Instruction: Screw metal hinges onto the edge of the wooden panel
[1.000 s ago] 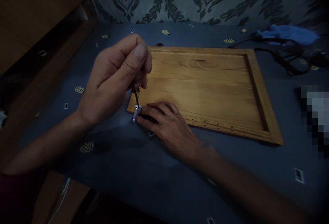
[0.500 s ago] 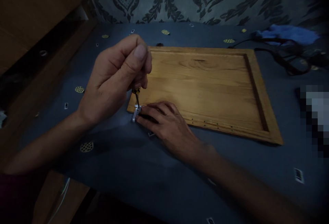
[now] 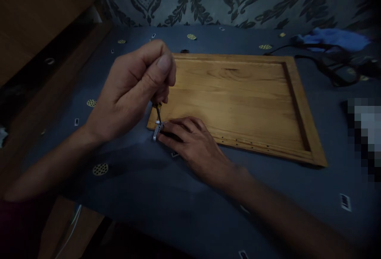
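My left hand (image 3: 135, 88) is closed in a fist around a screwdriver, whose yellow-and-black handle is mostly hidden by the fingers. The shaft of the screwdriver (image 3: 159, 114) points down, its tip on a small metal hinge (image 3: 156, 131). That hinge sits at the near left corner of a framed wooden panel (image 3: 235, 96) and sticks out past its edge. With thumb and forefinger, my right hand (image 3: 198, 148) grips the hinge from the right, while its other fingers rest on the panel. Small holes run along the panel's near edge.
A dark blue patterned cloth (image 3: 125, 215) covers the table. Eyeglasses (image 3: 336, 66) and a crumpled blue cloth (image 3: 336, 39) lie at the back right. A wooden cabinet (image 3: 44, 17) stands on the left, and a patterned wall (image 3: 205, 1) rises behind.
My left hand has turned slightly about the screwdriver, its wrist shifting a little. The right hand, hinge and panel look almost unchanged.
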`<action>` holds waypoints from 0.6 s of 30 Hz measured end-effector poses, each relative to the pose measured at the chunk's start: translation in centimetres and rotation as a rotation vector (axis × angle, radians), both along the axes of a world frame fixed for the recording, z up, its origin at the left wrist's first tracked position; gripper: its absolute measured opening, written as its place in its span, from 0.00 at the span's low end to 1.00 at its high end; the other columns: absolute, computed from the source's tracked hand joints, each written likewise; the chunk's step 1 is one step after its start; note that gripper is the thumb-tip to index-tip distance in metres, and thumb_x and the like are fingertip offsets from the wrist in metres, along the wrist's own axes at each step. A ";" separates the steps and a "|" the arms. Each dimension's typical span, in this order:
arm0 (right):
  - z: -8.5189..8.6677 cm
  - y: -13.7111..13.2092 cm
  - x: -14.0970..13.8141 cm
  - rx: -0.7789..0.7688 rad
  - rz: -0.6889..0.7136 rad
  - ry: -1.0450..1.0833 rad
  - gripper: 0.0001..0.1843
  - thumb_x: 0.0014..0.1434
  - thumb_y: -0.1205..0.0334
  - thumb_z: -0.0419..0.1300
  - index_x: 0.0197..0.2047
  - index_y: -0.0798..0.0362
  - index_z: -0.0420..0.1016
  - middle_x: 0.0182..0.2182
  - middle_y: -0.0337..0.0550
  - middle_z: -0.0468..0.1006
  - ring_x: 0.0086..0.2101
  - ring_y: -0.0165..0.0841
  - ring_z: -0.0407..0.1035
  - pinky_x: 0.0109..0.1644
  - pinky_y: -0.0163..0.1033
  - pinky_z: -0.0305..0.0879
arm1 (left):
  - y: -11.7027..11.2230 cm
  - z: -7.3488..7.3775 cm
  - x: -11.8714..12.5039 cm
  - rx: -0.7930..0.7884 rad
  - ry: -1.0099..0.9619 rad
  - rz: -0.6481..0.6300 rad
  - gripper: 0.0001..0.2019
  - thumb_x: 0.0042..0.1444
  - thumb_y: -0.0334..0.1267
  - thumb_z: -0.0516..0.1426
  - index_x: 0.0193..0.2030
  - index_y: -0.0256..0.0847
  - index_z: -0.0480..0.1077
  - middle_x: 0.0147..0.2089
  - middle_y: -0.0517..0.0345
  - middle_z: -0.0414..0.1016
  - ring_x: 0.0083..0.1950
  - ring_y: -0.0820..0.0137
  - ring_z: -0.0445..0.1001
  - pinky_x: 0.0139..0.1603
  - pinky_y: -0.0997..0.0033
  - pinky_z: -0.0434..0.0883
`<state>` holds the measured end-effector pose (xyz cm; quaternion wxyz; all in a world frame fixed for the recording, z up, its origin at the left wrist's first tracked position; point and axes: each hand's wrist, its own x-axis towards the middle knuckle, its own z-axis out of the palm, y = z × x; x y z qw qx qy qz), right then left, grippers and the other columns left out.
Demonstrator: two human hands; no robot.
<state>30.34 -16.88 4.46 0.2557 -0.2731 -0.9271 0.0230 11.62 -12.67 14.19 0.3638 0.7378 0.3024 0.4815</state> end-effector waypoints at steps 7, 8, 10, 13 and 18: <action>0.5 -0.1 0.1 -0.011 0.006 0.000 0.17 0.76 0.65 0.54 0.62 0.52 0.80 0.58 0.48 0.82 0.58 0.44 0.68 0.62 0.52 0.65 | 1.2 1.5 -1.6 0.078 0.292 -0.151 0.14 0.75 0.43 0.54 0.39 0.42 0.74 0.30 0.57 0.74 0.31 0.71 0.73 0.30 0.70 0.69; 0.4 -0.1 0.1 -0.010 0.007 0.002 0.17 0.76 0.65 0.55 0.62 0.53 0.79 0.58 0.49 0.82 0.57 0.44 0.68 0.62 0.51 0.65 | 1.3 1.8 -1.9 0.089 0.344 -0.168 0.11 0.74 0.43 0.56 0.41 0.41 0.74 0.32 0.57 0.75 0.32 0.71 0.73 0.31 0.70 0.70; 0.3 -0.1 0.1 0.001 0.008 0.004 0.17 0.76 0.65 0.55 0.63 0.53 0.79 0.58 0.49 0.82 0.57 0.44 0.68 0.61 0.51 0.65 | 1.3 2.6 -2.6 0.122 0.475 -0.168 0.08 0.72 0.42 0.57 0.46 0.41 0.74 0.38 0.54 0.76 0.35 0.70 0.74 0.33 0.71 0.70; 0.1 -0.1 0.2 0.007 0.006 -0.015 0.18 0.76 0.65 0.55 0.63 0.51 0.78 0.58 0.48 0.81 0.56 0.44 0.68 0.61 0.51 0.65 | 0.9 3.8 -3.5 0.159 0.631 -0.221 0.11 0.70 0.40 0.57 0.54 0.40 0.73 0.49 0.53 0.78 0.45 0.68 0.78 0.37 0.74 0.73; 0.0 0.0 0.1 -0.014 0.008 -0.023 0.18 0.75 0.66 0.57 0.64 0.51 0.78 0.60 0.49 0.81 0.58 0.44 0.68 0.61 0.52 0.65 | 0.1 5.1 -4.2 0.100 0.937 -0.181 0.13 0.74 0.43 0.51 0.58 0.43 0.70 0.50 0.59 0.80 0.46 0.69 0.81 0.38 0.72 0.76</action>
